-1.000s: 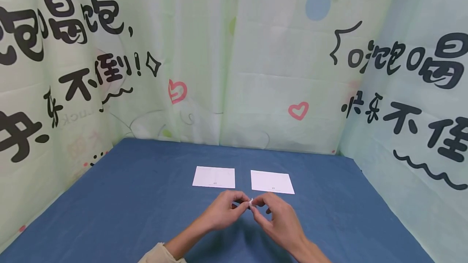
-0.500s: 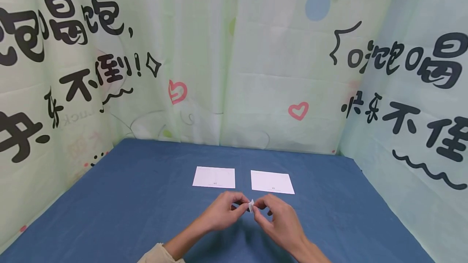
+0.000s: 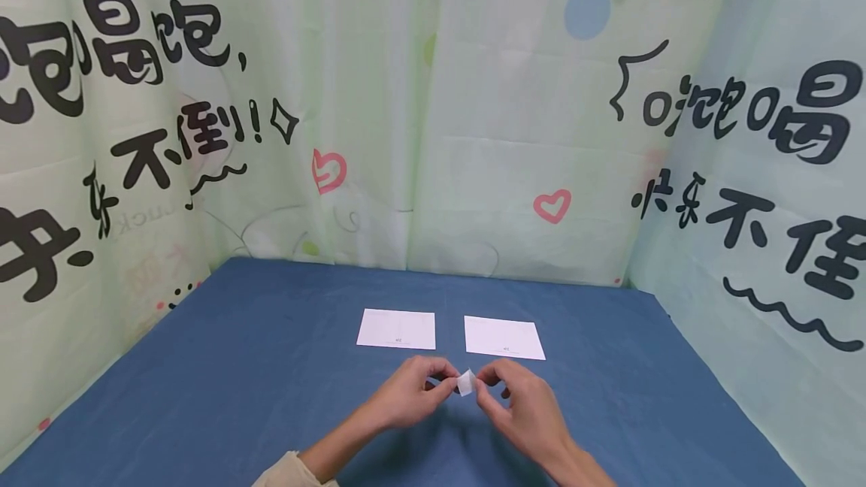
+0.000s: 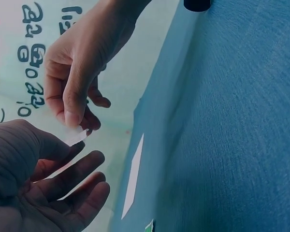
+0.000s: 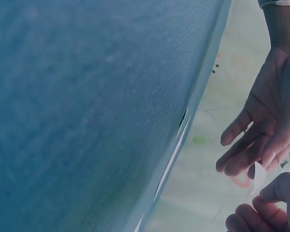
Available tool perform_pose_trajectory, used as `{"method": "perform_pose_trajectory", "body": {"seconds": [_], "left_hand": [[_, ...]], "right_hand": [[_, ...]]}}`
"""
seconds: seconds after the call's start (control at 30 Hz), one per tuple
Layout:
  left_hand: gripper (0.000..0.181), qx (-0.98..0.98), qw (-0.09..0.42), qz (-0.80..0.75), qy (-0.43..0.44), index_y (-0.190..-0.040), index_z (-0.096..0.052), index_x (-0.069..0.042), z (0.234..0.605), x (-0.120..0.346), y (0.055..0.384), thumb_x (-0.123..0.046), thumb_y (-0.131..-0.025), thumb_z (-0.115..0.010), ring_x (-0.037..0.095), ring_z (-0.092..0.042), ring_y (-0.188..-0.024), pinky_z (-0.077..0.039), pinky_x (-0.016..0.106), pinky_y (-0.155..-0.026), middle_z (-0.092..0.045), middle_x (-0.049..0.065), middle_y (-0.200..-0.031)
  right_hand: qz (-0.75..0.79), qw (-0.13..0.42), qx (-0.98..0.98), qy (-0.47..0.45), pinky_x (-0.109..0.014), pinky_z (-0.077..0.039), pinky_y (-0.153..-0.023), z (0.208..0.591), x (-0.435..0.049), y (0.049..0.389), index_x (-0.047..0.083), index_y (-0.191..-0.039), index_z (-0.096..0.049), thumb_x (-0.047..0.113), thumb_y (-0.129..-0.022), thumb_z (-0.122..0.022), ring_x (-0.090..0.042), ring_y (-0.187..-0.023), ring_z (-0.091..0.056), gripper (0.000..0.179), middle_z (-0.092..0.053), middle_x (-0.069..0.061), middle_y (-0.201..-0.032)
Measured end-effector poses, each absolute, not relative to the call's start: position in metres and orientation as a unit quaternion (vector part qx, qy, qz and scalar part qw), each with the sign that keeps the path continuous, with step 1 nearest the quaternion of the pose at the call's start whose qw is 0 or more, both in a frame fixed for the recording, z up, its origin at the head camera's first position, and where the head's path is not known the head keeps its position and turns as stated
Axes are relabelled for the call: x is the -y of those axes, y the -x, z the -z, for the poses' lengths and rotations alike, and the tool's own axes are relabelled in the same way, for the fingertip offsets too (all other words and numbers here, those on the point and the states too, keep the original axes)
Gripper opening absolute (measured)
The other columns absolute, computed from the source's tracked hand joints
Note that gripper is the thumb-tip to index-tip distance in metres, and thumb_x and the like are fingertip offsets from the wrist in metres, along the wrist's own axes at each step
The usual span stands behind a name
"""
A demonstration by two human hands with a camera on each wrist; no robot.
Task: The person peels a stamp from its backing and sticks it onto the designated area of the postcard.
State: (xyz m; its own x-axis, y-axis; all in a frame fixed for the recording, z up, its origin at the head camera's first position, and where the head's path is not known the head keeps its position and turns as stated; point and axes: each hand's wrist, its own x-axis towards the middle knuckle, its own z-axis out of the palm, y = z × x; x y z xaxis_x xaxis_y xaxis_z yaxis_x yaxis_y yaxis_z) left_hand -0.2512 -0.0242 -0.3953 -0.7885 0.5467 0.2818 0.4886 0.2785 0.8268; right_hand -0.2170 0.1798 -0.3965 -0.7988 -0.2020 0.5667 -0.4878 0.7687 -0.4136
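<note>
A small white piece of paper (image 3: 466,382), folded or curved, is held above the blue table between both hands. My left hand (image 3: 416,391) pinches its left edge between thumb and forefinger. At the opposite edge, the thumb and forefinger of my right hand (image 3: 524,404) pinch it. In the left wrist view the paper (image 4: 77,137) looks like a thin strip between the two sets of fingertips. The right wrist view shows the paper (image 5: 257,179) curving down from the left thumb to the right fingertips. The other fingers of the left hand spread loosely.
Two white cards lie side by side beyond the hands, a left card (image 3: 395,329) and a right card (image 3: 504,337), each with small print. The blue tablecloth (image 3: 203,367) is enclosed by printed curtains (image 3: 501,134). A black round object (image 4: 197,5) shows at the left wrist view's top edge.
The hands have drawn slightly apart, the right one moving a little rightward. More of the white paper now shows between the fingertips, opened wider than before. The cards have stayed put.
</note>
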Motion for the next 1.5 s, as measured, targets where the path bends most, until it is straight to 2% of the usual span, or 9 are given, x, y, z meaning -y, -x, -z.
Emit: {"method": "perform_pose_trajectory", "body": {"seconds": [0.23,0.77,0.9,1.07,1.17,1.3,1.5], "left_hand": [[0.015,-0.798,0.028,-0.509,-0.321,-0.1,-0.075,-0.004,0.3962,0.0281,0.2511,-0.011,-0.102,-0.062,0.01,-0.063,-0.089,-0.055,0.028,-0.078,-0.073,0.003,-0.097],[0.016,-0.81,0.01,-0.5,-0.307,-0.1,-0.075,-0.004,0.3969,0.0341,0.2521,-0.012,-0.102,-0.061,0.013,-0.064,-0.089,-0.054,0.027,-0.078,-0.073,0.001,-0.095],[0.016,-0.811,0.014,-0.501,-0.301,-0.1,-0.075,-0.005,0.396,0.0333,0.2514,-0.013,-0.102,-0.061,0.013,-0.064,-0.09,-0.055,0.031,-0.081,-0.073,0.0,-0.094],[0.016,-0.808,0.023,-0.511,-0.293,-0.099,-0.075,-0.006,0.3956,0.0323,0.2507,-0.015,-0.102,-0.062,0.012,-0.064,-0.089,-0.054,0.036,-0.085,-0.073,-0.001,-0.093],[0.017,-0.804,0.031,-0.519,-0.288,-0.098,-0.075,-0.006,0.3955,0.032,0.2505,-0.015,-0.102,-0.062,0.012,-0.061,-0.085,-0.051,0.033,-0.08,-0.073,-0.001,-0.092],[0.016,-0.793,0.051,-0.541,-0.276,-0.099,-0.075,-0.005,0.3952,0.032,0.2496,-0.014,-0.102,-0.062,0.013,-0.058,-0.08,-0.046,0.03,-0.072,-0.074,0.003,-0.092],[0.016,-0.778,0.076,-0.567,-0.26,-0.101,-0.076,-0.004,0.3942,0.0316,0.2476,-0.014,-0.102,-0.063,0.015,-0.059,-0.079,-0.049,0.029,-0.071,-0.074,0.005,-0.093]], "right_hand": [[-0.272,0.26,0.908,-0.182,-0.027,-0.054,-0.066,0.3977,-0.1823,0.2172,0.02,-0.084,-0.07,0.007,-0.083,-0.083,-0.011,-0.074,-0.061,0.019,-0.062,0.013,-0.081],[-0.274,0.251,0.912,-0.171,-0.029,-0.056,-0.068,0.3961,-0.1811,0.2172,0.019,-0.085,-0.07,0.007,-0.084,-0.082,-0.012,-0.075,-0.062,0.017,-0.063,0.012,-0.082],[-0.284,0.246,0.908,-0.185,-0.029,-0.055,-0.067,0.3953,-0.181,0.2155,0.02,-0.086,-0.072,0.006,-0.084,-0.081,-0.011,-0.075,-0.063,0.018,-0.064,0.014,-0.082],[-0.295,0.24,0.899,-0.216,-0.028,-0.055,-0.064,0.3947,-0.1803,0.2123,0.02,-0.089,-0.072,0.007,-0.085,-0.081,-0.002,-0.072,-0.061,0.016,-0.065,0.016,-0.081],[-0.294,0.234,0.898,-0.23,-0.027,-0.055,-0.062,0.3946,-0.1797,0.2106,0.019,-0.092,-0.072,0.008,-0.085,-0.081,0.001,-0.072,-0.06,0.017,-0.066,0.016,-0.081],[-0.289,0.227,0.897,-0.245,-0.027,-0.055,-0.062,0.3946,-0.1792,0.2096,0.018,-0.096,-0.072,0.008,-0.084,-0.082,-0.003,-0.071,-0.062,0.018,-0.065,0.015,-0.08],[-0.264,0.228,0.9,-0.263,-0.026,-0.055,-0.062,0.3954,-0.1796,0.2098,0.017,-0.097,-0.071,0.009,-0.084,-0.083,-0.004,-0.068,-0.062,0.02,-0.062,0.017,-0.075]]}}
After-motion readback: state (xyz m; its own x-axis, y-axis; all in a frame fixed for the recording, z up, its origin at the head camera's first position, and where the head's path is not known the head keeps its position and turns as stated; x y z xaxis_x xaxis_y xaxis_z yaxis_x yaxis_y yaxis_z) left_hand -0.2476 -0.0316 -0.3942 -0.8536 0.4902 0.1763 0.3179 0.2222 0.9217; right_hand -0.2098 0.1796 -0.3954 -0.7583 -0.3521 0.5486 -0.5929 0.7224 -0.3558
